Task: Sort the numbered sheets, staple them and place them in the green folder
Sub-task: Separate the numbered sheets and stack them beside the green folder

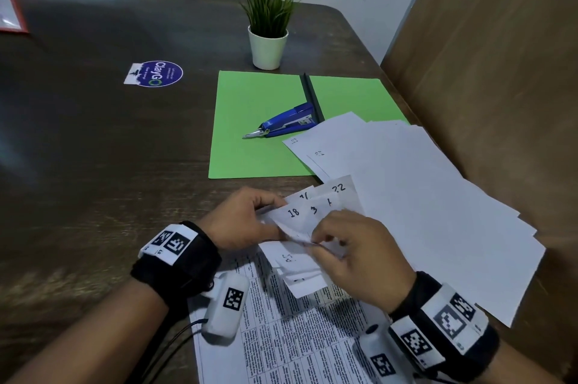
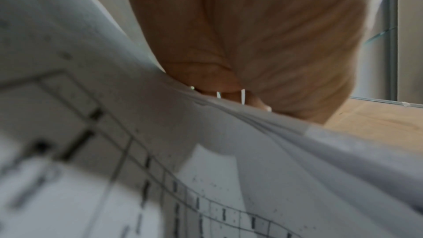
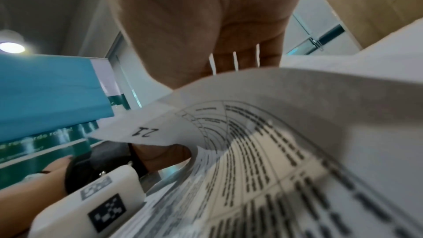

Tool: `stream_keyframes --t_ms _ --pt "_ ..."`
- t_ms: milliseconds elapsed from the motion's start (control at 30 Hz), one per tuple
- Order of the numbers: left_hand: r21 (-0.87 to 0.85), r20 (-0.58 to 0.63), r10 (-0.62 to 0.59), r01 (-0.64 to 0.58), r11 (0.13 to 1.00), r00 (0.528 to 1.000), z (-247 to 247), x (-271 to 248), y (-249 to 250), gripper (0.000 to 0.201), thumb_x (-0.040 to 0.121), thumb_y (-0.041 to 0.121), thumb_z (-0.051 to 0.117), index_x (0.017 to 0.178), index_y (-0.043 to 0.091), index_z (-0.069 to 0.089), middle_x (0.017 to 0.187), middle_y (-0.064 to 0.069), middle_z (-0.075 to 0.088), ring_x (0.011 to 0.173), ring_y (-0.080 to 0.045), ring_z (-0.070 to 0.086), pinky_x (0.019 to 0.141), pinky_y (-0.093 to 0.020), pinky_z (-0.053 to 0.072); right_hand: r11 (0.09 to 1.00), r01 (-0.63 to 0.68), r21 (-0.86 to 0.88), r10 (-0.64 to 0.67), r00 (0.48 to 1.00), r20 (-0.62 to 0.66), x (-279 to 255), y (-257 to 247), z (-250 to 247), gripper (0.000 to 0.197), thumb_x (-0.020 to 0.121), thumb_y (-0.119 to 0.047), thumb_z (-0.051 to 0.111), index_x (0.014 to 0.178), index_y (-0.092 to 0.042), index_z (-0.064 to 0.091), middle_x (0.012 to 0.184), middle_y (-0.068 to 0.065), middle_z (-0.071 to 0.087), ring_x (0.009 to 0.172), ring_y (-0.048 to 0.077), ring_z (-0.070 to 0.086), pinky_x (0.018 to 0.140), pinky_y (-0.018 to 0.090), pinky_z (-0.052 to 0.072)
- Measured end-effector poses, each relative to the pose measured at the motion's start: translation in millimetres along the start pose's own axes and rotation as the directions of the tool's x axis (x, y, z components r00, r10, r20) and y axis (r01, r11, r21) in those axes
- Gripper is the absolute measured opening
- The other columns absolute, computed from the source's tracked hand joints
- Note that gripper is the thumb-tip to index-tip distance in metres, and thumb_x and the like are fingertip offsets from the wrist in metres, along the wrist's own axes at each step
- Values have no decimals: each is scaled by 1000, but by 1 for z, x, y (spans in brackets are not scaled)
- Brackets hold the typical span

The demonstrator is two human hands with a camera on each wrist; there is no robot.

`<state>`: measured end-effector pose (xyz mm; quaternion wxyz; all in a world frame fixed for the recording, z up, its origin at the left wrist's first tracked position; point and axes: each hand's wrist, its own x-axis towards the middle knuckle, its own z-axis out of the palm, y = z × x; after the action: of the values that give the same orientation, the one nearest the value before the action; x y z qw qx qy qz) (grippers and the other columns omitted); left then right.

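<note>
Both hands fanned the numbered sheets (image 1: 312,211) near the counter's front edge.
Left hand (image 1: 244,221) and right hand (image 1: 359,255) pinched them; spreading corners wider would likely expose every number.

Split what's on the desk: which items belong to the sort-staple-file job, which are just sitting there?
Job:
- numbered sheets, fanned, gripped by left hand and right hand
- more sheets spread on the desk, overlapping the folder
- blue stapler, lying on the folder
- green folder

Lying about:
- potted plant
- round sticker
- black pencil
</note>
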<state>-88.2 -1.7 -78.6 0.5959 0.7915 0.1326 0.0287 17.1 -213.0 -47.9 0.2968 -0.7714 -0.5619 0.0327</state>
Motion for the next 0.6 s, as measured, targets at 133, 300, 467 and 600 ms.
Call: stream_keyframes --t_ms 133,300,467,600 --pt "39 18 -40 40 998 999 -3 -1 5 19 75 15 89 90 21 79 91 7 79 82 -14 75 80 -39 62 978 -180 108 188 980 -67 4 1 -6 36 95 -34 63 63 -21 52 56 -5 51 51 11 48 53 32 47" --pt "133 34 -89 83 988 995 -7 0 7 26 72 19 91 96 19 80 91 7 79 85 -17 76 80 -39 62 897 -361 254 356 932 69 6 15 -24 42 90 -30 71 58 -18 47 53 -10 40 51 7 35 52 23 33" --pt "145 46 -121 113 983 992 -10 1 10 22 72 18 90 91 20 80 84 7 79 76 -13 75 74 -35 62 900 -388 198 396 918 2 2 38 -40 45 89 -35 71 61 -9 46 54 -2 42 48 9 33 52 28 31" --pt "168 62 -122 110 980 991 -12 3 10 22 71 21 91 90 19 80 85 5 79 79 -17 76 78 -40 62 879 -471 -76 454 777 436 -9 49 -54 39 80 -50 64 78 -10 66 70 4 70 62 23 64 67 45 55"
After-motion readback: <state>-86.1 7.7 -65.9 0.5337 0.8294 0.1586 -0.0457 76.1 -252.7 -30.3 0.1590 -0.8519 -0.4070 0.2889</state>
